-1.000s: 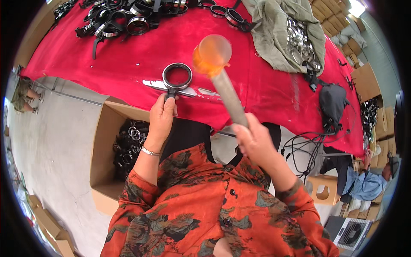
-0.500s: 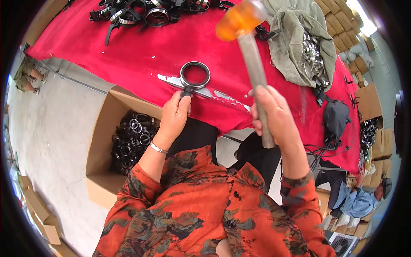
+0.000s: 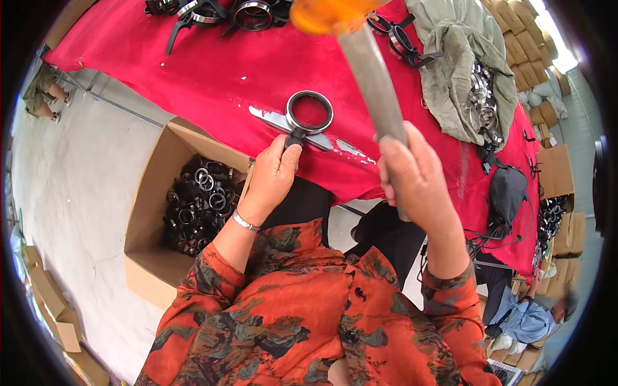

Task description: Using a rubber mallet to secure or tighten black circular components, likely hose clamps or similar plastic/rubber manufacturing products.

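Observation:
My left hand (image 3: 273,175) is closed on the black handle of a ring-shaped part (image 3: 329,122), a black ring with a silver metal band. The ring rests over a worn silvery strip (image 3: 270,118) on the red cloth. My right hand (image 3: 415,177) grips the wooden handle of a mallet (image 3: 370,77) with an orange, see-through head. The mallet is raised above the table, its head up at the top edge of the view, apart from the ring.
An open cardboard box (image 3: 145,222) left of my legs holds many ring parts. More lie at the table's (image 3: 212,83) far side. A grey-green sack (image 3: 444,96) with metal rings and a black pouch (image 3: 507,190) lie right. Another person in blue (image 3: 524,318) is at far right.
The mallet head has moved up and to the left, with its handle tilted more. The ring part stays in my left hand; the whole view has shifted slightly.

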Motion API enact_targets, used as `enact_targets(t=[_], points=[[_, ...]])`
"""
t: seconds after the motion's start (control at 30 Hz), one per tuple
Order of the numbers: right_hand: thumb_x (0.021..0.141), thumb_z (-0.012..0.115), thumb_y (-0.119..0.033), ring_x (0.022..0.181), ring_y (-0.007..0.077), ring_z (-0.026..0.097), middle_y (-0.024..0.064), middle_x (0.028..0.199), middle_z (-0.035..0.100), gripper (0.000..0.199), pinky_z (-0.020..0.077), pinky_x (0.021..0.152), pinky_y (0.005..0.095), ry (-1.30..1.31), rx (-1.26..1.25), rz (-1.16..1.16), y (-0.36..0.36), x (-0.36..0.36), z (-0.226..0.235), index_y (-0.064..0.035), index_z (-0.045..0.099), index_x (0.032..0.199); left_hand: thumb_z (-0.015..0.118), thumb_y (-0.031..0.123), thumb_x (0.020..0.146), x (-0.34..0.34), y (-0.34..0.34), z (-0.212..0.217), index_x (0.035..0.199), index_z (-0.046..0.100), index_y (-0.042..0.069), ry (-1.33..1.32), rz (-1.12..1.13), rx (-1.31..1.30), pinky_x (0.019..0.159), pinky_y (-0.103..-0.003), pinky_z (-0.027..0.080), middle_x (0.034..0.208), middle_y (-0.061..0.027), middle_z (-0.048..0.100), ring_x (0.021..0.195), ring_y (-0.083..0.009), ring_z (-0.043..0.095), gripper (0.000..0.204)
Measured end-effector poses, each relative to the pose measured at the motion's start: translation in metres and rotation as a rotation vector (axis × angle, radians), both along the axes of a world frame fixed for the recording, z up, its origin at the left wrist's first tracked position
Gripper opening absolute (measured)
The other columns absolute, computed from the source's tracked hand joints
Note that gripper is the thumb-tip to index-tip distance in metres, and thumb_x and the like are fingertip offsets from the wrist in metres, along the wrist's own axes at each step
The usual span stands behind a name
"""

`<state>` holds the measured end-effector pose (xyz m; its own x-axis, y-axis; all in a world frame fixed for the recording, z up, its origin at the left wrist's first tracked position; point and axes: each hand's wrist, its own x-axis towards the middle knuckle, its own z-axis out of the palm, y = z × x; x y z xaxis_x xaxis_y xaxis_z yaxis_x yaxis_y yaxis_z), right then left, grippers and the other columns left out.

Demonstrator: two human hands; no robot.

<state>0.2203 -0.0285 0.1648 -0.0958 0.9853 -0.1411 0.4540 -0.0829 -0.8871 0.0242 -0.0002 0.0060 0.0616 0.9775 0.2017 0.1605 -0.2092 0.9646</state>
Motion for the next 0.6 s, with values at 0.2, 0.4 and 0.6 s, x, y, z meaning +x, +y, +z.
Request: enact_targets(t=[0.2, 0.4, 0.6], points=[[0.092, 0.058, -0.029, 0.071, 0.0426, 0.061, 0.0264, 0.074, 0.059, 0.031, 0.0458, 0.059, 0.0425, -0.436, 0.046, 0.163, 0.017, 0.002, -0.015, 0.0009, 0.049, 0.092, 0.051, 0.028, 0.096, 0.008, 0.008, -0.002, 0.088, 0.050, 0.000, 0.013, -0.034, -0.030, 0.056, -0.040, 0.042, 0.065, -0.0167, 0.053, 0.061, -0.0337, 0.055, 0.030], [0.091, 0.060, -0.028, 0.071, 0.0396, 0.063, 0.0202, 0.073, 0.060, 0.030, 0.0469, 0.060, 0.0410, -0.323, 0.216, 0.228, -0.030, 0.002, -0.005, -0.0010, 0.052, 0.103, 0.051, 0.028, 0.097, 0.003, 0.003, 0.000, 0.088, 0.050, -0.001, 0.018, -0.019, 0.045, 0.056, -0.039, 0.043, 0.065, -0.0162, 0.054, 0.060, -0.0326, 0.057, 0.030], [0.089, 0.062, -0.023, 0.062, 0.0342, 0.060, 0.0175, 0.068, 0.058, 0.027, 0.0459, 0.056, 0.0390, -0.338, 0.204, 0.179, -0.033, 0.013, -0.009, -0.0005, 0.052, 0.098, 0.051, 0.028, 0.097, 0.002, 0.003, -0.001, 0.086, 0.049, 0.000, -0.021, -0.008, -0.012, 0.055, -0.036, 0.042, 0.061, -0.0125, 0.051, 0.055, -0.0253, 0.052, 0.030]])
